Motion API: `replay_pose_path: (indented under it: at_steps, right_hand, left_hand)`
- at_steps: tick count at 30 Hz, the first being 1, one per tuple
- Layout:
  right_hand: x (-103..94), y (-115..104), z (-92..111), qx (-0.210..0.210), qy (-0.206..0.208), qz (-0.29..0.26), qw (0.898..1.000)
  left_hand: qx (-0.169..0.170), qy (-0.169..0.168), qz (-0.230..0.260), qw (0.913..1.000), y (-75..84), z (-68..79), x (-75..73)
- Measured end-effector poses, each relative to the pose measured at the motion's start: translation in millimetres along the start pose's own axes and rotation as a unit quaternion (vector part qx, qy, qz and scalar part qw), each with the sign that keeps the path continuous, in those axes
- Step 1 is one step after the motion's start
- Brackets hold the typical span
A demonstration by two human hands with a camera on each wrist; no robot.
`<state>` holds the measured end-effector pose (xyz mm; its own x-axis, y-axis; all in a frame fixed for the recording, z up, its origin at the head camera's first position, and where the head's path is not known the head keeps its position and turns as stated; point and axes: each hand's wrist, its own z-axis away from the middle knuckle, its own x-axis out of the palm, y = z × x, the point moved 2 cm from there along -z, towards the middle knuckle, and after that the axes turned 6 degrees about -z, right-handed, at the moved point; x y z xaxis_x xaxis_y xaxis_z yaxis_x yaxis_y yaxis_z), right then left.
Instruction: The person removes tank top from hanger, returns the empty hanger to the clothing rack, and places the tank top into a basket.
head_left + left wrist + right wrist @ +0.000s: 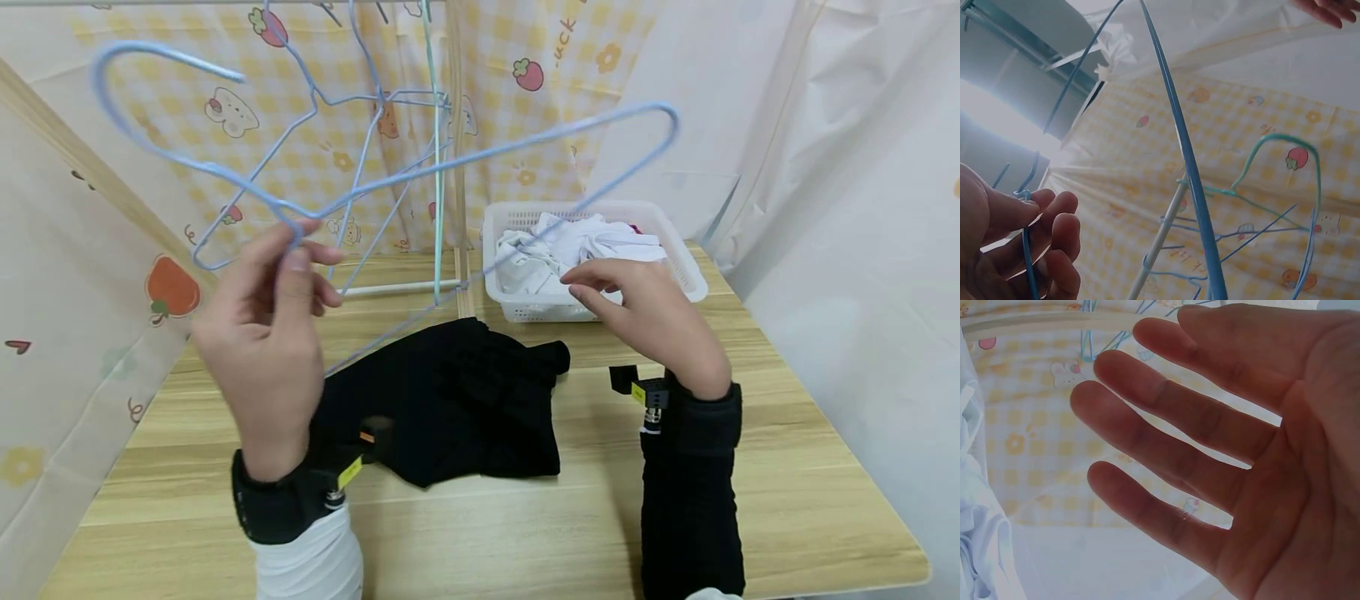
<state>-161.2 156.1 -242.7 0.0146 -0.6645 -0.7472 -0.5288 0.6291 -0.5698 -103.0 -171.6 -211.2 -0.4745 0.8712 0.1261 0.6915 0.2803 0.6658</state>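
My left hand (262,325) pinches a blue wire clothes hanger (480,156) near its neck, between thumb and fingers. The hanger is tilted in the air, its hook at the upper left and one shoulder reaching far right. In the left wrist view the thumb and fingertips (1065,231) close round the wire. Below, a black garment (465,408) lies spread on the table. My right hand (652,317) is in front of the white basket (686,258), its fingers relaxed and holding nothing. The right wrist view shows those fingers (1172,412) spread apart.
White clothes (600,242) fill the basket at the back right. Several blue hangers (315,100) and a green hanger (438,167) hang from a rack at the back left, by its wooden post (455,125). Patterned curtains enclose the wooden table (525,533).
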Motion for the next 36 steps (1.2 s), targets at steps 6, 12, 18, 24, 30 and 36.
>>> replay_pose_path:
  at_steps: [6,12,18,24,30,36]
  right_hand:
    - [-0.3,2.5,0.8,-0.006,0.017,0.003,1.0]
    - [0.8,3.3,-0.7,-0.017,0.02,0.018,0.999]
    - [0.2,2.5,-0.9,-0.003,0.013,0.013,1.0]
    - [0.2,5.3,-1.2,0.005,0.013,0.016,1.0]
    - [0.9,6.4,-2.4,0.009,0.01,0.014,1.0]
    - [0.1,6.5,-4.2,0.008,0.013,0.018,1.0]
  left_hand:
    - [-0.021,0.129,0.061,0.9895,-6.4,-16.3,-30.8]
    - [-0.027,0.214,0.024,0.9761,-10.1,-29.3,-61.5]
    - [-0.068,0.253,-0.022,0.9648,-10.9,-33.7,-81.5]
    - [-0.095,0.262,-0.033,0.9599,-18.2,-38.7,-93.6]
    - [-0.118,0.246,-0.149,0.9504,-28.3,-46.0,-109.4]
    - [-0.144,0.207,-0.291,0.9228,-39.0,-65.2,-124.4]
